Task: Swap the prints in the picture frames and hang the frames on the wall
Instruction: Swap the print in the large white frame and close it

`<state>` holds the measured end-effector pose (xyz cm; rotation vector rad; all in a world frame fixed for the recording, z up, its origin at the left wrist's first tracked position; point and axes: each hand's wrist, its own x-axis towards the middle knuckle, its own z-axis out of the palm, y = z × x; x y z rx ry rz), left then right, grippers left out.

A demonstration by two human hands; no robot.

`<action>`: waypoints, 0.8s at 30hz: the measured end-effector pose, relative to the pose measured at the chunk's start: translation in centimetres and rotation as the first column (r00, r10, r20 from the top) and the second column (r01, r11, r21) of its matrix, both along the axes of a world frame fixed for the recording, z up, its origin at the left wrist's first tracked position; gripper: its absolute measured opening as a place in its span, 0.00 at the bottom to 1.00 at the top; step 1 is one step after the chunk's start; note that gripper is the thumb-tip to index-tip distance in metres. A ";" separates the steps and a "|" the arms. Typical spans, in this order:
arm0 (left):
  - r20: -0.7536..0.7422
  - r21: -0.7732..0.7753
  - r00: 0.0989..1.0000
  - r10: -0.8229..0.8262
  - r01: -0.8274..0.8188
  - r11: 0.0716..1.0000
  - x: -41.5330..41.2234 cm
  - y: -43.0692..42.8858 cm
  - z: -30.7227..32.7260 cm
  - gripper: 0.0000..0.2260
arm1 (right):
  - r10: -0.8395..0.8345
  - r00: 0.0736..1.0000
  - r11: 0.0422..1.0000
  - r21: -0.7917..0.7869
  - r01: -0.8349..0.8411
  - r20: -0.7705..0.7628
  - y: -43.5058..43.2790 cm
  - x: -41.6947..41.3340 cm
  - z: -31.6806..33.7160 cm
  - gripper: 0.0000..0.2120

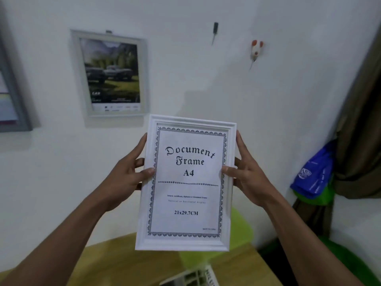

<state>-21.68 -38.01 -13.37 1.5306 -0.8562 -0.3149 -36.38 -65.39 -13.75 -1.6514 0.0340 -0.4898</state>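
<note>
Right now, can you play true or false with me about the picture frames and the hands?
1. Both hands hold the white frame. True: the left hand grips its left edge, the right hand its right edge.
2. The held frame shows a car picture. False: it holds a sheet reading "Document Frame A4".
3. A frame with a car print hangs on the wall. True.
4. The held frame is lying on the table. False: it is up in the air, above the table.
5. The bag on the right is red. False: it is blue.
</note>
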 end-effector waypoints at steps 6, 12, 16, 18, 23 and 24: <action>0.149 -0.070 0.979 0.138 -0.128 0.989 0.3 -10.9 5.2 0.37 | 0.018 0.993 0.995 -0.100 -0.006 0.120 -10.6 2.0 5.7 0.44; 0.299 -0.097 0.908 0.295 -0.279 0.956 3.0 -18.2 10.2 0.40 | 0.039 0.976 0.991 -0.137 -0.010 0.214 -18.4 6.7 10.9 0.43; 0.374 -0.095 0.844 0.385 -0.378 0.921 6.0 -21.1 13.5 0.42 | 0.101 0.973 0.978 -0.200 -0.059 0.206 -21.9 10.5 14.1 0.40; 0.401 -0.107 0.817 0.414 -0.407 0.907 7.5 -21.9 14.9 0.42 | 0.127 0.970 0.971 -0.226 -0.079 0.206 -23.2 12.6 15.7 0.39; 0.454 -0.168 0.743 0.492 -0.471 0.866 10.6 -23.4 18.1 0.42 | 0.154 0.955 0.958 -0.274 -0.082 0.253 -25.1 17.2 19.5 0.39; 0.464 -0.180 0.727 0.506 -0.482 0.857 11.1 -23.6 18.6 0.42 | 0.154 0.954 0.955 -0.285 -0.077 0.259 -25.2 18.0 20.2 0.39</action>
